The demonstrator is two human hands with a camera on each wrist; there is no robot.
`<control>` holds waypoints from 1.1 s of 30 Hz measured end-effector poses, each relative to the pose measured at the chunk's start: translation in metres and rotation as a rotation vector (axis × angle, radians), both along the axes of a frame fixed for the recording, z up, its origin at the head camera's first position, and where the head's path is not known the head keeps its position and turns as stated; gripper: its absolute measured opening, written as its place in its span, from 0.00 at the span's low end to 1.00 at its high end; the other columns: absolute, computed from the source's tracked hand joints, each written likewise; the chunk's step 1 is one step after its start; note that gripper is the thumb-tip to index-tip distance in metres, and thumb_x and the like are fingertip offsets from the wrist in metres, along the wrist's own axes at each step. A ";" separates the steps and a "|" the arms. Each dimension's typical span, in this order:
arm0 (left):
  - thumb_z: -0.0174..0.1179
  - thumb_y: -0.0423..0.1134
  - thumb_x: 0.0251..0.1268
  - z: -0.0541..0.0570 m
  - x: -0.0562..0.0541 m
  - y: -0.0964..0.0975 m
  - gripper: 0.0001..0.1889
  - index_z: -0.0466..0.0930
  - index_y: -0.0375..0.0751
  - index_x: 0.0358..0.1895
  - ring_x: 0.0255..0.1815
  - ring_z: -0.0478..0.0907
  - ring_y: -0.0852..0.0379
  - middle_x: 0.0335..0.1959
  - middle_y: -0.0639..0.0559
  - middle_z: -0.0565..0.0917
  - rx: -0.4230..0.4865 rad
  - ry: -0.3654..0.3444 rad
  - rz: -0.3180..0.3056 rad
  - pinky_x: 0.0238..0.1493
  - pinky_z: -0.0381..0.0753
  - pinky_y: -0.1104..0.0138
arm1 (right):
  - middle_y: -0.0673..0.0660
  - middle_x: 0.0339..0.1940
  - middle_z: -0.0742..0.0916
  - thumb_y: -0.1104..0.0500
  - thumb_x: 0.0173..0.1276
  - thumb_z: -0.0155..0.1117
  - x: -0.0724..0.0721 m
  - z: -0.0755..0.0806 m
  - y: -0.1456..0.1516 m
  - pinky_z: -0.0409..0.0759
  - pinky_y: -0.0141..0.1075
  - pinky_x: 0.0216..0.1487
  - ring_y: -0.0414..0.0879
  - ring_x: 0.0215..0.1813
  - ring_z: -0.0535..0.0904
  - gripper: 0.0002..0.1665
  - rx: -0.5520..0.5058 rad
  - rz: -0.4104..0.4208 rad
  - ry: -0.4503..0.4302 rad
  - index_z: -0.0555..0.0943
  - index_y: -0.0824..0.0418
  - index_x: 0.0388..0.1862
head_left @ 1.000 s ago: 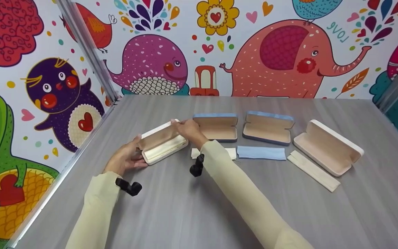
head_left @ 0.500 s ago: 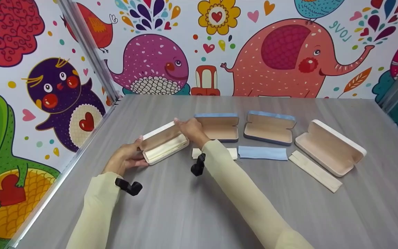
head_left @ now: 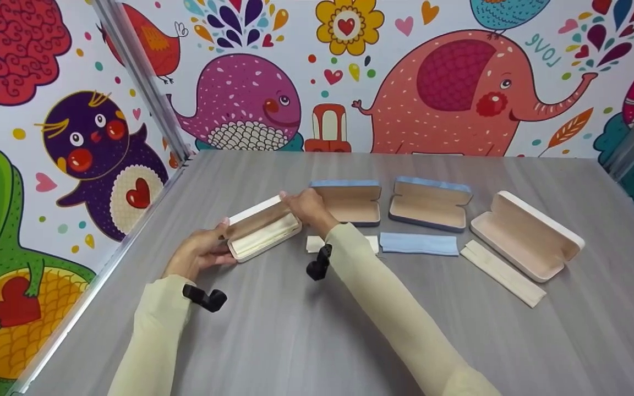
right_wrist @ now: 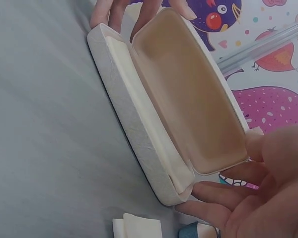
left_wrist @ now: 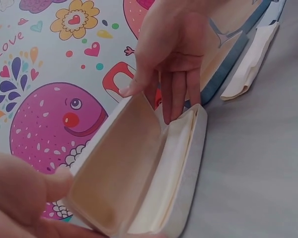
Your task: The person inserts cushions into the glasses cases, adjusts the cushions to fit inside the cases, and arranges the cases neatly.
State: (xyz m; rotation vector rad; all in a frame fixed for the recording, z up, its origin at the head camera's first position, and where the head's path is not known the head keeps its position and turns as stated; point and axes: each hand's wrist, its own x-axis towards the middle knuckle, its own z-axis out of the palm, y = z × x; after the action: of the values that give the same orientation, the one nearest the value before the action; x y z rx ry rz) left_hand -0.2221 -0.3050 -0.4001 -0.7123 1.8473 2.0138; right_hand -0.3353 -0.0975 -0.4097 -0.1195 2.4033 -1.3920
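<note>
A white glasses case [head_left: 253,211] stands with its lid raised at the left of the group on the grey table. Inside its base lies a folded cream cloth [right_wrist: 139,104]. My left hand [head_left: 198,250] holds the left end, its thumb on the lid and its fingers by the base. At the other end my right hand [head_left: 309,208] grips the case, thumb on the lid's corner [left_wrist: 123,99] and fingers beside the base. In the right wrist view the lid's beige lining [right_wrist: 188,89] faces the camera.
Two blue glasses cases, one [head_left: 353,210] behind my right hand and another [head_left: 427,213], stand open to the right. Beyond them is a second white case [head_left: 520,239], also open. A cream cloth [head_left: 371,243], a blue cloth [head_left: 419,243] and another cream cloth [head_left: 501,273] lie in front. Printed panels [head_left: 328,71] border the table.
The white case's lid has tipped slightly lower toward its base, both thumbs moving with it. Everything else on the table stays in place.
</note>
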 end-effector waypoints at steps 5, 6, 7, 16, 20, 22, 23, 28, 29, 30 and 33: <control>0.40 0.50 0.81 0.003 0.001 0.000 0.37 0.41 0.25 0.77 0.37 0.85 0.51 0.66 0.24 0.65 -0.042 0.003 -0.005 0.53 0.85 0.56 | 0.60 0.61 0.85 0.41 0.75 0.57 0.002 -0.002 0.000 0.77 0.43 0.64 0.46 0.55 0.78 0.32 0.002 -0.007 0.021 0.81 0.66 0.60; 0.40 0.49 0.81 0.003 0.001 0.001 0.37 0.41 0.24 0.77 0.34 0.86 0.52 0.64 0.25 0.67 -0.058 0.003 -0.006 0.50 0.86 0.58 | 0.60 0.60 0.85 0.41 0.75 0.57 0.002 -0.003 0.001 0.78 0.42 0.63 0.46 0.55 0.78 0.32 0.002 -0.007 0.028 0.81 0.66 0.60; 0.40 0.49 0.81 0.003 0.001 0.001 0.37 0.41 0.24 0.77 0.33 0.86 0.53 0.62 0.26 0.68 -0.065 0.004 -0.005 0.49 0.87 0.59 | 0.60 0.59 0.85 0.41 0.75 0.58 0.002 -0.003 0.001 0.78 0.42 0.63 0.47 0.54 0.78 0.31 0.000 -0.007 0.034 0.81 0.67 0.60; 0.44 0.46 0.81 -0.003 0.004 0.004 0.34 0.49 0.19 0.73 0.34 0.84 0.55 0.51 0.34 0.76 -0.110 0.073 0.033 0.47 0.87 0.60 | 0.64 0.62 0.84 0.45 0.75 0.60 0.006 -0.009 0.008 0.74 0.42 0.69 0.52 0.68 0.77 0.29 -0.080 0.018 0.081 0.82 0.68 0.58; 0.45 0.44 0.81 -0.007 0.007 0.005 0.33 0.51 0.16 0.72 0.35 0.84 0.56 0.44 0.37 0.81 -0.130 0.104 0.031 0.44 0.88 0.62 | 0.64 0.63 0.83 0.45 0.75 0.59 0.008 -0.013 0.009 0.74 0.44 0.70 0.54 0.70 0.75 0.28 -0.102 0.027 0.083 0.82 0.67 0.58; 0.45 0.44 0.81 -0.008 0.008 0.005 0.33 0.53 0.16 0.71 0.35 0.84 0.56 0.41 0.39 0.83 -0.145 0.112 0.027 0.43 0.88 0.64 | 0.64 0.63 0.83 0.46 0.75 0.59 0.009 -0.015 0.009 0.73 0.45 0.71 0.56 0.71 0.75 0.28 -0.112 0.023 0.089 0.82 0.67 0.59; 0.45 0.44 0.81 -0.009 0.008 0.006 0.33 0.53 0.15 0.71 0.35 0.84 0.57 0.40 0.40 0.83 -0.153 0.115 0.023 0.42 0.88 0.65 | 0.64 0.63 0.83 0.46 0.75 0.59 0.010 -0.016 0.009 0.73 0.45 0.71 0.56 0.71 0.75 0.28 -0.115 0.020 0.095 0.82 0.67 0.59; 0.46 0.45 0.81 -0.011 0.010 0.008 0.33 0.56 0.15 0.70 0.35 0.83 0.58 0.40 0.41 0.83 -0.189 0.127 0.021 0.40 0.87 0.67 | 0.64 0.62 0.83 0.47 0.75 0.60 0.011 -0.022 0.009 0.74 0.45 0.70 0.55 0.70 0.75 0.27 -0.123 0.002 0.141 0.82 0.68 0.59; 0.46 0.45 0.81 -0.012 0.011 0.008 0.33 0.56 0.15 0.70 0.35 0.83 0.58 0.42 0.40 0.83 -0.193 0.129 0.022 0.40 0.87 0.67 | 0.64 0.61 0.84 0.47 0.75 0.60 0.011 -0.023 0.009 0.74 0.45 0.70 0.55 0.70 0.75 0.26 -0.126 0.000 0.149 0.82 0.68 0.58; 0.46 0.45 0.81 -0.012 0.011 0.009 0.33 0.56 0.15 0.70 0.36 0.83 0.57 0.43 0.39 0.83 -0.196 0.130 0.024 0.41 0.87 0.67 | 0.64 0.61 0.83 0.47 0.75 0.60 0.011 -0.023 0.009 0.74 0.45 0.70 0.55 0.70 0.75 0.26 -0.130 -0.003 0.150 0.82 0.68 0.58; 0.47 0.44 0.81 -0.013 0.012 0.010 0.33 0.56 0.15 0.70 0.38 0.83 0.57 0.48 0.36 0.81 -0.206 0.135 0.029 0.44 0.87 0.66 | 0.64 0.61 0.83 0.49 0.75 0.61 0.011 -0.024 0.009 0.73 0.44 0.71 0.55 0.70 0.75 0.25 -0.153 -0.003 0.142 0.82 0.67 0.58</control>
State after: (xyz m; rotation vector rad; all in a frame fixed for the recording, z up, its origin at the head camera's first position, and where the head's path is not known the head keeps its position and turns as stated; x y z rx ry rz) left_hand -0.2100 -0.2955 -0.4130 -0.6740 2.1571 1.9515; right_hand -0.3243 -0.0880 -0.4337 -0.2619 2.4061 -1.6183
